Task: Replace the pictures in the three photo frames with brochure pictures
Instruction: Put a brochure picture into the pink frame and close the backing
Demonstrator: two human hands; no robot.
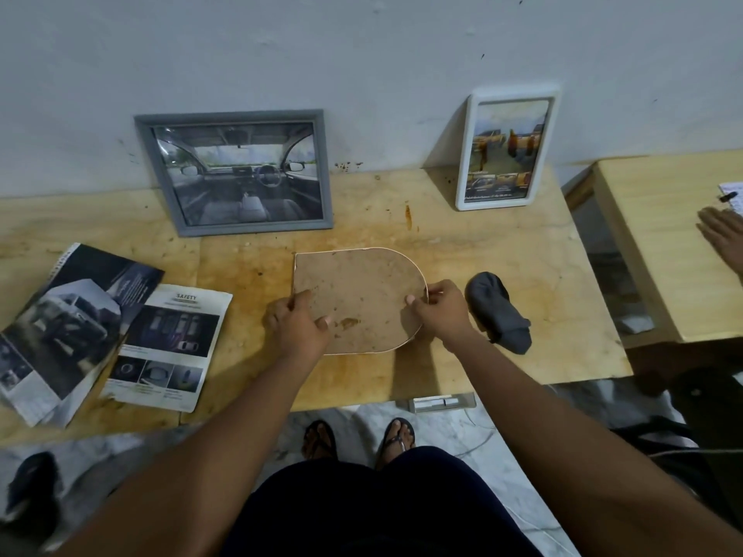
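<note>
Your left hand (pixel 297 319) and right hand (pixel 440 311) each pinch an opposite edge of the arched photo frame (pixel 360 291).
It lies face-down, near the middle of the wooden table (pixel 522 255), with the brochure (pixel 72 323) to its left and the grey cloth (pixel 498 311) just right. Pry one side harder and its back could likely bend or crack. Tilt it carelessly and whatever sits inside, hidden here, may slip out.

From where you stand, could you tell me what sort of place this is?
Likely a plain indoor room, home or workshop: a stained wooden table against a scuffed painted wall, marbled floor tiles below.
</note>
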